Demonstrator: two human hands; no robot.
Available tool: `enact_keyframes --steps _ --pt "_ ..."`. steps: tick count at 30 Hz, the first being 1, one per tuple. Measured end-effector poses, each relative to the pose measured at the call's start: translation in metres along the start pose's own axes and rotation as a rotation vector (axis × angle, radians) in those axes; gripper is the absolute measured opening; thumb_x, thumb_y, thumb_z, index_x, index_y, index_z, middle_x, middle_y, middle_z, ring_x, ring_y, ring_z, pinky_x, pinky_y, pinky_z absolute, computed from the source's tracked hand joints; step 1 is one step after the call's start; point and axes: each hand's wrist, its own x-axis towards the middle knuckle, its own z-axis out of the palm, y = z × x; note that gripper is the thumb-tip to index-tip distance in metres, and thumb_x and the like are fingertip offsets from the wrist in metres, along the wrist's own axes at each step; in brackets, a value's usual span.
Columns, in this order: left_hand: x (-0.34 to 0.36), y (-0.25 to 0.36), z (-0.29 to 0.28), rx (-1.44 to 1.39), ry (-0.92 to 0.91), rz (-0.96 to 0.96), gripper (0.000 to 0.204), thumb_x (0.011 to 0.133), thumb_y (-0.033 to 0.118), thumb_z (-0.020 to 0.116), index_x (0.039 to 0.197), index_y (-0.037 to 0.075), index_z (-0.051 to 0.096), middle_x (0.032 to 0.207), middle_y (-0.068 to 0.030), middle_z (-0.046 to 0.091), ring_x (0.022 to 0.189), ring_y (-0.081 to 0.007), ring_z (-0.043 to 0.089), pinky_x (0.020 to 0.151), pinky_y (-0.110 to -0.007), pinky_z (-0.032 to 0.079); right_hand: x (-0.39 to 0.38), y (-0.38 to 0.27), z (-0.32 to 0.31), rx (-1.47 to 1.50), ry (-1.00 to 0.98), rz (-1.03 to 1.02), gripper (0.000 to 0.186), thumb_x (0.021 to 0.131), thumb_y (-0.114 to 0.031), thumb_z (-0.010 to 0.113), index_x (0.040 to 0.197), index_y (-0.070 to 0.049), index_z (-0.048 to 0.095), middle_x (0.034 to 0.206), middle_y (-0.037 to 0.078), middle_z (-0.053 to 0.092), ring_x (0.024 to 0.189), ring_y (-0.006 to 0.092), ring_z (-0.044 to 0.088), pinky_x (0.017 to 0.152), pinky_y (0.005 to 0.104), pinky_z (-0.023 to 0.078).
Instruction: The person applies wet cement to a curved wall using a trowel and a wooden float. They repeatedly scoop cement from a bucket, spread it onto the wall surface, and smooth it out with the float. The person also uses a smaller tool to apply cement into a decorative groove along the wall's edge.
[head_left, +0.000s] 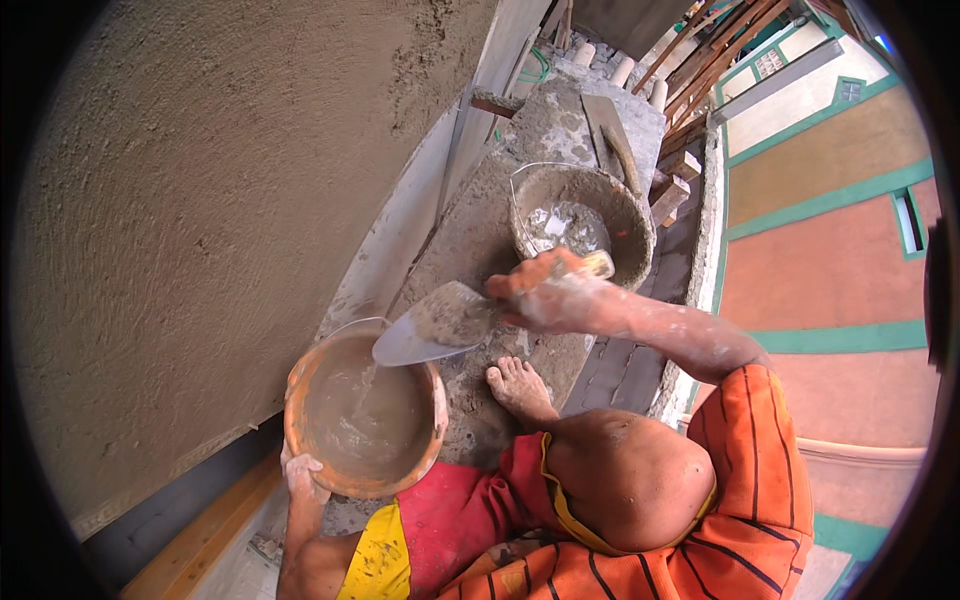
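Observation:
My right hand (550, 290) is wrapped round the handle of a trowel (438, 322), and motion blurs it a little. Wet grey mortar lies on the blade, whose tip reaches over the edge of an orange bucket (294, 405). Thin grey slurry fills much of that bucket, and a pale streak runs down below the blade. At the bucket's near left rim, my left hand (303, 474) grips the edge with mortar-smeared fingers. Just beyond my right hand stands a mortar-caked bucket (634, 235) with a wire handle, holding wet mortar and watery patches.
A freshly plastered wall (220, 180) rises on the left. My bare foot (522, 392) rests on a narrow, mortar-stained platform (480, 215). A wooden board (602, 130) lies behind the far bucket. The platform drops away on the right, toward wood blocks (672, 195) and a painted building (820, 290).

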Motion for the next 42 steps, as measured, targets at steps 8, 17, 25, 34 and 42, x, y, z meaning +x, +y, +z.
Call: enact_keyframes --steps 8,17,25,34,42 --pt "-0.042 -0.028 -0.054 -0.011 0.194 0.024 0.062 0.062 0.002 0.048 0.123 -0.003 0.046 0.109 -0.0159 0.057 0.1 -0.03 0.058 0.089 -0.039 0.051 -0.108 0.111 -0.059 -0.251 0.227 0.275 0.024 0.074 -0.01 0.056 0.097 -0.01 0.064 0.083 0.01 0.058 0.09 0.024 0.058 0.083 0.0414 0.045" --pt "-0.069 -0.036 -0.106 0.127 0.376 0.005 0.056 0.066 0.005 0.05 0.121 -0.003 0.048 0.108 -0.0153 0.058 0.1 -0.0279 0.059 0.09 -0.038 0.05 0.008 0.164 -0.031 -0.904 0.264 -0.285 0.009 0.081 -0.024 0.06 0.089 -0.023 0.064 0.077 -0.003 0.053 0.083 0.0173 0.057 0.074 0.0304 0.045" --pt "-0.084 -0.033 -0.134 0.331 0.478 -0.017 0.05 0.069 0.007 0.053 0.118 -0.004 0.049 0.107 -0.0147 0.059 0.1 -0.026 0.06 0.09 -0.036 0.049 0.024 0.196 0.011 -0.625 -0.32 0.448 0.02 0.085 -0.025 0.054 0.094 -0.012 0.066 0.087 0.007 0.066 0.081 0.0231 0.064 0.072 0.0369 0.05" --pt "-0.114 0.061 -0.072 0.894 0.339 0.264 0.045 0.073 0.01 0.055 0.116 -0.004 0.051 0.106 -0.0141 0.06 0.1 -0.0239 0.06 0.091 -0.035 0.048 -0.045 0.135 -0.009 -0.457 -0.483 0.452 0.031 0.089 -0.034 0.052 0.108 -0.012 0.063 0.099 0.009 0.066 0.095 0.024 0.064 0.082 0.0412 0.05" --pt "0.137 0.051 0.159 1.124 -0.731 -0.221 0.063 0.085 0.031 0.063 0.135 -0.001 0.042 0.135 -0.0239 0.047 0.124 -0.0312 0.049 0.105 -0.042 0.04 0.024 0.18 0.025 -0.573 -0.32 0.467 0.022 0.093 -0.03 0.049 0.094 -0.012 0.062 0.086 0.003 0.067 0.086 0.0197 0.062 0.074 0.0355 0.049"
